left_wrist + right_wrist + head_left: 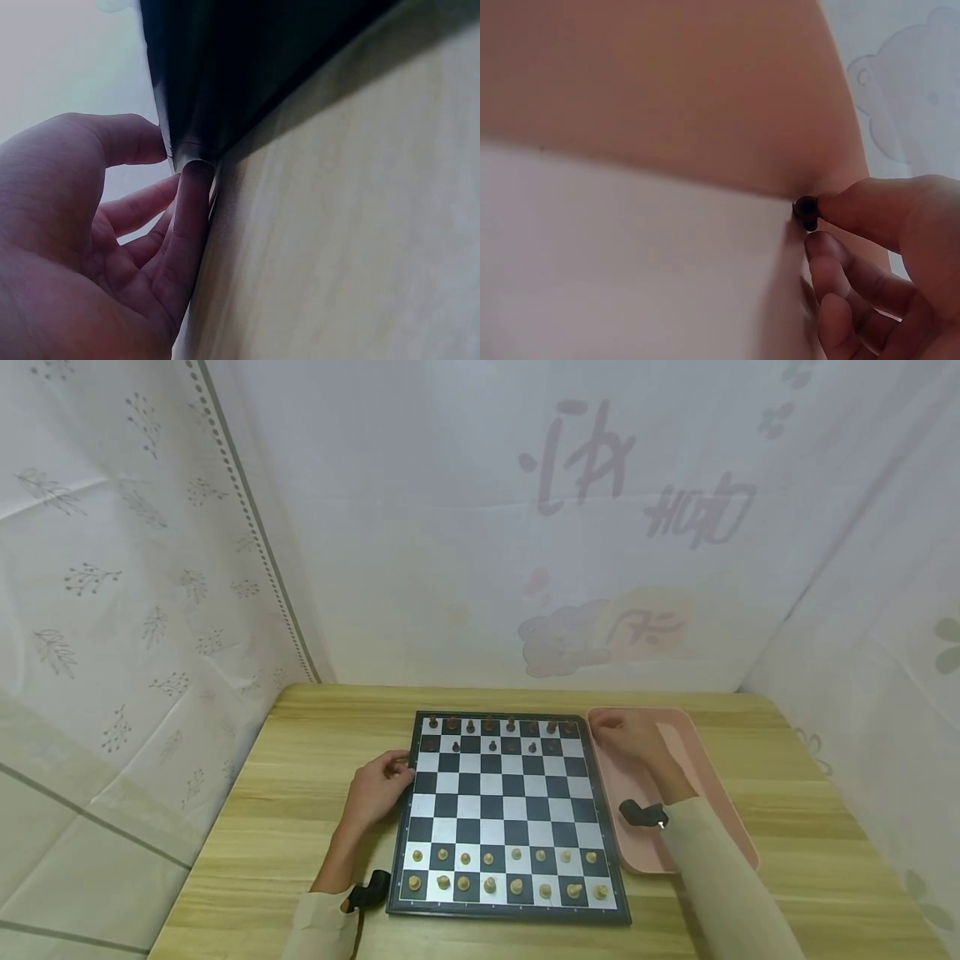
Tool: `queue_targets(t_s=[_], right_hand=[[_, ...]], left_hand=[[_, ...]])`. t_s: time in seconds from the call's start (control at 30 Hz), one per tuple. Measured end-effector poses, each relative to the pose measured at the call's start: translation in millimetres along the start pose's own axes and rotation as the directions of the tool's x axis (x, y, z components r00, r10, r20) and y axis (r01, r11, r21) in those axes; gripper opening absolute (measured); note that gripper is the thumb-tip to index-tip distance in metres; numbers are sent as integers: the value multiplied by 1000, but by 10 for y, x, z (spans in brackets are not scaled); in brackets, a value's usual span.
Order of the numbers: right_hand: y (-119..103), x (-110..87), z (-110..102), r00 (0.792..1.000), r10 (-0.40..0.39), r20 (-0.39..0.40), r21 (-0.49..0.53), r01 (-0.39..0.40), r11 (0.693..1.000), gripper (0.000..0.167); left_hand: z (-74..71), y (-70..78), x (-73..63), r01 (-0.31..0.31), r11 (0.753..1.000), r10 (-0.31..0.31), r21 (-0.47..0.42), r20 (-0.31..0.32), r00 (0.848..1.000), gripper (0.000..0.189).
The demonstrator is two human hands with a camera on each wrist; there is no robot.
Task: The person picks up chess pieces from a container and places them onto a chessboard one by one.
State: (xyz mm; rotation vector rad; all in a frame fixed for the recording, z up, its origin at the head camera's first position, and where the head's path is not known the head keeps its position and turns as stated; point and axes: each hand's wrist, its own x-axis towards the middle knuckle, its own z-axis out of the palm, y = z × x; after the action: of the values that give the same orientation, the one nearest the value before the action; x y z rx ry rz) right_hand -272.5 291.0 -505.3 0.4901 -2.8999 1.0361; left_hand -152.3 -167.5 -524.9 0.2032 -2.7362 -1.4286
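A black-and-white chessboard (471, 785) lies on the table. My left hand (377, 787) is at its left edge; in the left wrist view, the thumb and a finger (193, 225) pinch the board's dark edge (199, 90). Inside the pink tray (720, 785), near its far left corner, is my right hand (633, 739). Up close, its thumb (862, 206) and index finger pinch a small dark chess piece (805, 211) beside the tray wall. Pale chess pieces (490, 885) fill the two near rows. Dark chess pieces (511, 724) line the far row, with several more in front.
The tray stands against the board's right side on the wooden table (300, 777). Printed white curtains (420, 527) hang behind the table and at both sides. Black wrist cameras (643, 814) are strapped to both arms.
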Motion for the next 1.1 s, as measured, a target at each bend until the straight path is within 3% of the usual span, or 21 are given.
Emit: queue_targets(t_s=[0.17,0.5,0.8,1.1], right_hand=[[-12,-14,24,998,49,-42,-2,-49,999,11],[40,-3,60,990,121,-68,42,-119,992,13],[95,3,81,997,49,-65,54,-46,997,14],[93,-17,66,996,74,-44,32,-73,997,13]], left_hand=[[-1,5,5,-1,1000,0,2,1,1000,40],[-1,9,10,-3,1000,3,0,-2,1000,40],[5,-1,10,3,1000,-3,1,0,1000,40],[-3,18,-9,11,1000,-11,0,-1,1000,40]])
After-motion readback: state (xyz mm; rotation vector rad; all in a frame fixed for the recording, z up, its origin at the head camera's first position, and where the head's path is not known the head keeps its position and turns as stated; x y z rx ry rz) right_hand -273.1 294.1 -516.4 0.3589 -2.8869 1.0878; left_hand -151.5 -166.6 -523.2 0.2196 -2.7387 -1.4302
